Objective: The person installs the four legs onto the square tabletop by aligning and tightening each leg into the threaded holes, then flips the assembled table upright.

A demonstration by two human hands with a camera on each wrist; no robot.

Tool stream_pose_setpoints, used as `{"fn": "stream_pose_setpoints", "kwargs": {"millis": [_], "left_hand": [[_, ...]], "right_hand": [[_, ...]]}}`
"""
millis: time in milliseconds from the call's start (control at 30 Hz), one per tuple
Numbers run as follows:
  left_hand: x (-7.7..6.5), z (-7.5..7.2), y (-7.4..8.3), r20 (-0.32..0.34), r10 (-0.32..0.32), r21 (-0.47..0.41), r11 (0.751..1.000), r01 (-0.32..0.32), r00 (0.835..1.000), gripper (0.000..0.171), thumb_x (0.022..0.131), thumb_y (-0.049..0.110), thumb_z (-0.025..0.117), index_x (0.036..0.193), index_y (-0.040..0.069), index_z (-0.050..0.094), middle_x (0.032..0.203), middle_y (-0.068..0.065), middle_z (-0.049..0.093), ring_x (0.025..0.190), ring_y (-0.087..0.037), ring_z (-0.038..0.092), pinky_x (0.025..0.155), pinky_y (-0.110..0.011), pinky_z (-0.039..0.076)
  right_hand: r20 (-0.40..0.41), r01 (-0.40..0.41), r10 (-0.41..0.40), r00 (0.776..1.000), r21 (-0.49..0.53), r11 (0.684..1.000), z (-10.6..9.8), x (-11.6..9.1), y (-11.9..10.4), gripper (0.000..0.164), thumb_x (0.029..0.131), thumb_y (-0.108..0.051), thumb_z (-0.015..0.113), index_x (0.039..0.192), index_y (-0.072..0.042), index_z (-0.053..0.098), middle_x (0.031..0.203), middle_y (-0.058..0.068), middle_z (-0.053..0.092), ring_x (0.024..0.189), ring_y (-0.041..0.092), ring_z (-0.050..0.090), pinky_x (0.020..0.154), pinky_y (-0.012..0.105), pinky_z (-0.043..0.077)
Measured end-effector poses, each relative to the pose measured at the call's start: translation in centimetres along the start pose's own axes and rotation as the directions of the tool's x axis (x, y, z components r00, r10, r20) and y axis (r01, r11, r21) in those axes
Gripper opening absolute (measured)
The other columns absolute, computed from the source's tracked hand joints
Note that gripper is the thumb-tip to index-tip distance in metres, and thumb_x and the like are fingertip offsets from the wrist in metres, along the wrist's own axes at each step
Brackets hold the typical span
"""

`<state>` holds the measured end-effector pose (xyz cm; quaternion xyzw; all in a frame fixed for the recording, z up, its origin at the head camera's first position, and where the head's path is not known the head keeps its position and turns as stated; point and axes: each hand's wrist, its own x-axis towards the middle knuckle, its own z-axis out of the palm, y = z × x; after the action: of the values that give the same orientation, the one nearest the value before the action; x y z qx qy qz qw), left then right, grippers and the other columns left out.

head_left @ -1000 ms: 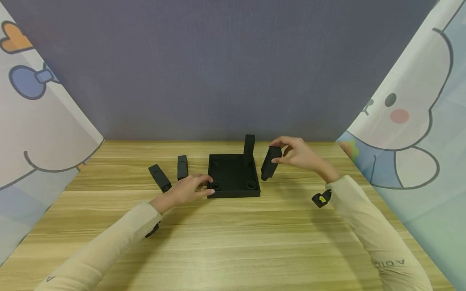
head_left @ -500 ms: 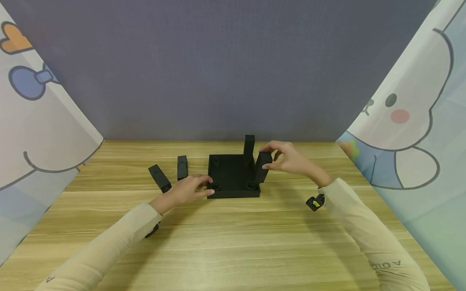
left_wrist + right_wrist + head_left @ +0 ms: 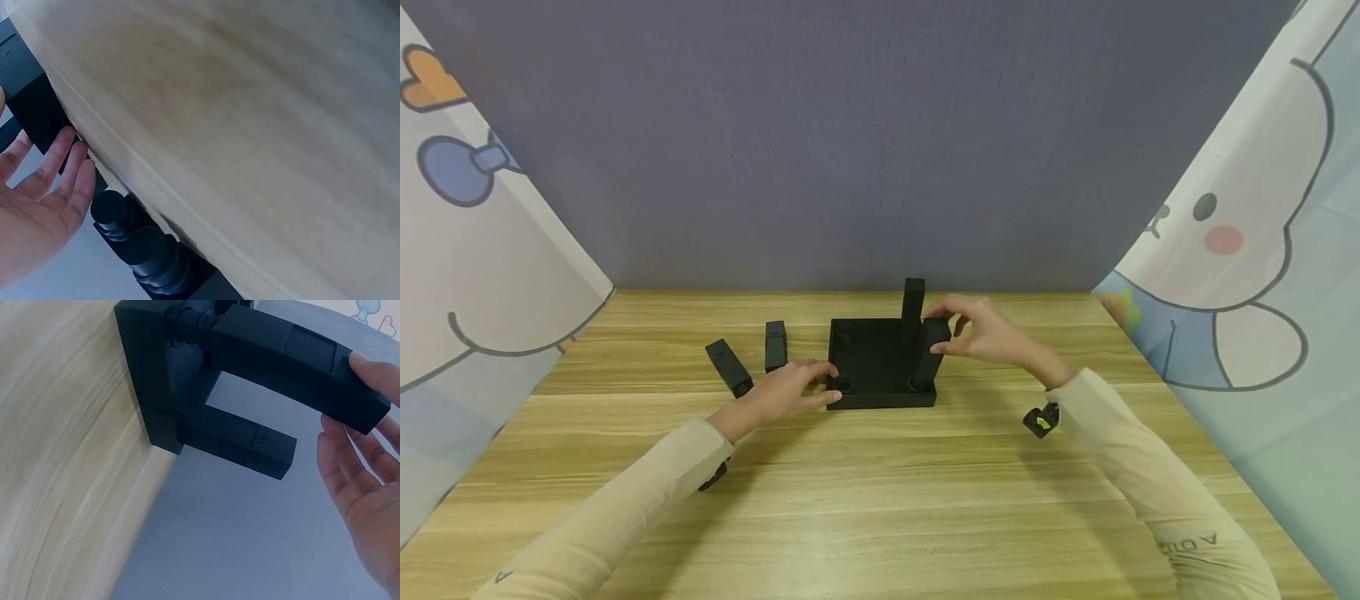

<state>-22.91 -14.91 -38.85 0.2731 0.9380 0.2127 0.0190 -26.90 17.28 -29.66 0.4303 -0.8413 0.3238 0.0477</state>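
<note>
A black square base (image 3: 876, 358) with raised rims and round corner sockets lies on the wooden table. One black block-shaped leg (image 3: 913, 304) stands upright in its far right corner. My right hand (image 3: 988, 333) pinches a second leg (image 3: 931, 354) near its top, over the near right corner. In the right wrist view, this leg's threaded end (image 3: 194, 328) meets the base, with part of the thread showing. My left hand (image 3: 786, 390) holds the base's near left corner, thumb at the front and index finger at the side rim. The left wrist view shows its other fingers (image 3: 53, 165) beside the base.
Two loose black legs, an angled one (image 3: 730, 367) and a straighter one (image 3: 776, 343), lie left of the base; their threaded ends (image 3: 150, 256) show in the left wrist view. A grey panel (image 3: 880, 150) rises behind the table, with cartoon-printed sheets (image 3: 1217, 333) at both sides.
My right hand has brought its leg leftward from beside the base to the near right corner, turning it from tilted to nearly upright. My left hand and the base have stayed put.
</note>
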Motion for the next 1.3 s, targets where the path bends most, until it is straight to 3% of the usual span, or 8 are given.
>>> {"fn": "stream_pose_setpoints", "kwargs": {"millis": [233, 467, 933, 1300], "left_hand": [[0.0, 0.0, 0.0, -0.003, 0.000, -0.006, 1.000, 0.000, 1.000, 0.039, 0.089, 0.042, 0.056, 0.119, 0.017, 0.057, 0.112, -0.006, 0.061, 0.093, -0.016, 0.060, 0.074, -0.033, 0.051], [0.0, -0.1, 0.0, -0.012, 0.006, -0.010, 1.000, -0.006, 1.000, 0.038, 0.089, 0.041, 0.056, 0.118, 0.016, 0.057, 0.108, -0.005, 0.061, 0.084, -0.012, 0.058, 0.069, -0.029, 0.049], [0.0, -0.2, 0.0, -0.008, -0.001, -0.007, 1.000, 0.001, 1.000, 0.039, 0.089, 0.041, 0.056, 0.119, 0.016, 0.057, 0.108, -0.006, 0.060, 0.084, -0.013, 0.058, 0.068, -0.029, 0.048], [0.0, 0.1, -0.1, -0.015, 0.007, -0.016, 1.000, -0.007, 1.000, 0.036, 0.089, 0.039, 0.058, 0.118, 0.017, 0.057, 0.106, -0.005, 0.061, 0.082, -0.011, 0.057, 0.067, -0.028, 0.048]], "right_hand": [[0.018, 0.006, -0.006, 1.000, -0.022, 1.000, 0.5, 0.0, 0.2, 0.042, 0.072, -0.014, 0.078, 0.110, -0.005, 0.062, 0.104, 0.005, 0.064, 0.091, 0.016, 0.059, 0.066, 0.038, 0.052], [0.040, -0.005, 0.008, 0.999, -0.066, 0.998, 0.8, 0.1, 0.3, 0.043, 0.073, -0.016, 0.078, 0.111, -0.006, 0.061, 0.104, 0.004, 0.064, 0.091, 0.016, 0.058, 0.066, 0.037, 0.052], [-0.037, -0.018, 0.014, 0.999, -0.108, 0.994, 1.9, 0.4, 0.4, 0.044, 0.073, -0.020, 0.078, 0.110, -0.003, 0.061, 0.104, 0.007, 0.064, 0.083, 0.016, 0.058, 0.054, 0.029, 0.049], [0.040, -0.013, 0.016, 0.999, -0.069, 0.998, 1.4, 0.0, 0.1, 0.046, 0.074, -0.014, 0.076, 0.116, -0.006, 0.059, 0.113, 0.009, 0.060, 0.093, 0.020, 0.054, 0.060, 0.038, 0.052]]}}
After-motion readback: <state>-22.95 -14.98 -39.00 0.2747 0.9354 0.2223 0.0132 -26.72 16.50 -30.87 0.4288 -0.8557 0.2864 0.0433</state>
